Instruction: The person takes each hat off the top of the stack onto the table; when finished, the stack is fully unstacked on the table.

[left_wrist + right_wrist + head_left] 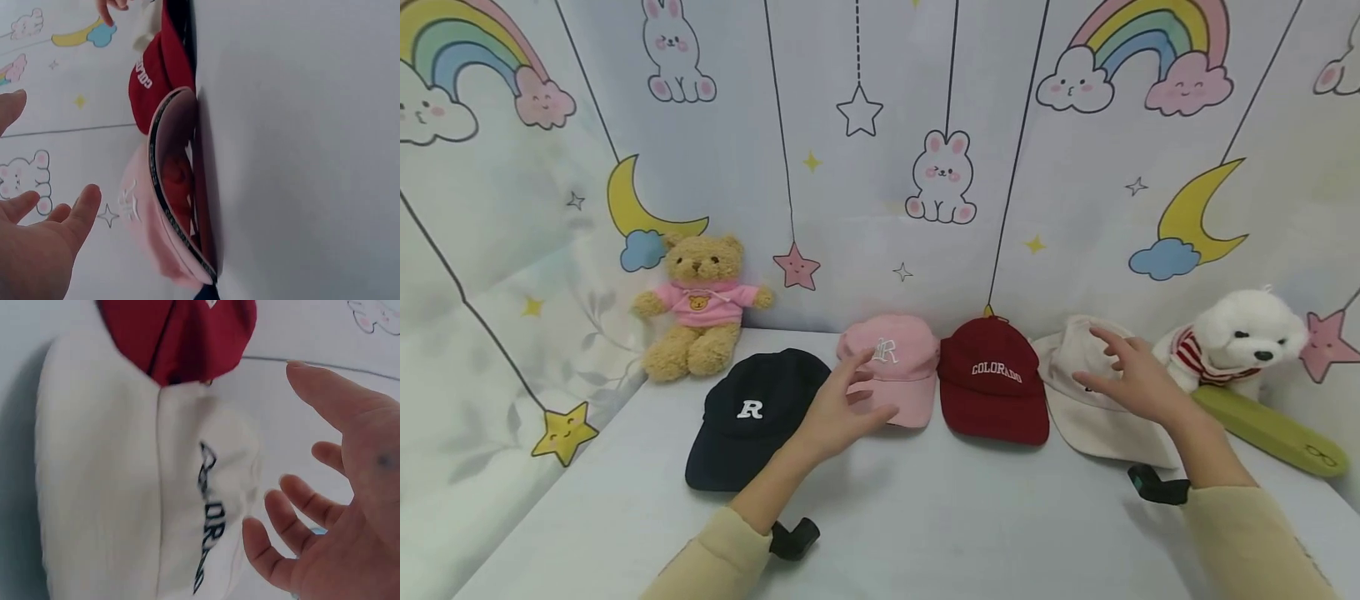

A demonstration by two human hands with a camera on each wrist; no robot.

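My left hand (841, 412) hovers in front of the pink baseball cap (891, 367), fingers spread and holding nothing. In the left wrist view its thumb and fingers stand apart from that cap. To its left lies a black cap (760, 417) with a white R. My right hand (1138, 375) is raised over the cream cap (1101, 421), its fingers loosely bent around air. The right wrist view shows dark lettering on this cream cap (206, 506), with a gap to the fingers. Between the hands sits a dark red cap (992, 383) reading COLORADO.
A teddy bear (700, 304) in a pink hoodie sits at the back left. At the right are a white plush dog (1243, 333) and a long green case (1273, 429). A patterned cloth backdrop (865, 192) rises behind the white table (940, 517).
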